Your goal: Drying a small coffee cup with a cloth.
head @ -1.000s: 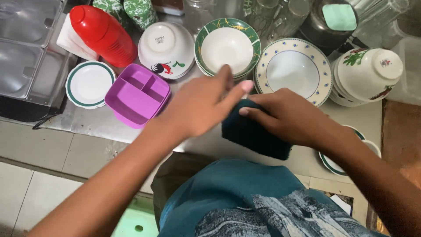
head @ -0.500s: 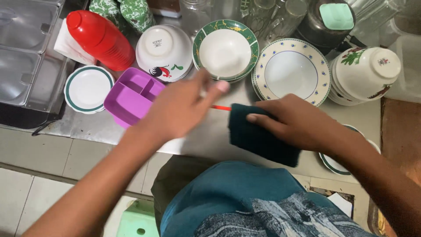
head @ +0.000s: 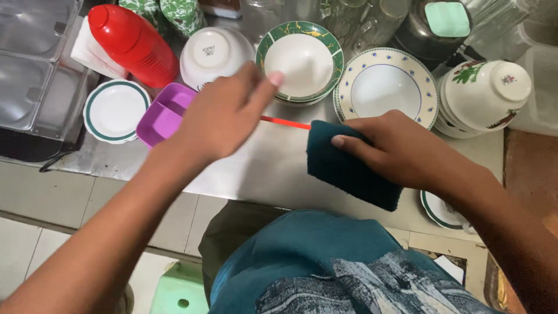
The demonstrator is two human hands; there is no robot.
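My left hand is closed on one end of a thin red stick, just above a purple divided tray. The stick's other end runs under a dark teal scouring pad. My right hand grips that pad from above, fingers folded over its top edge, and holds it over the metal counter. A short stretch of the stick shows between my two hands; how much of it lies inside the left hand is hidden.
Dishes crowd the back of the counter: a red plastic jug, an upturned white bowl, a green-rimmed bowl, a blue-dotted plate, stacked upturned bowls. Green-rimmed saucers lie left; steel trays stand far left.
My left hand has drawn away to the left from the pad, and the red stick now shows between the hands. The right hand with the pad has stayed about where it was.
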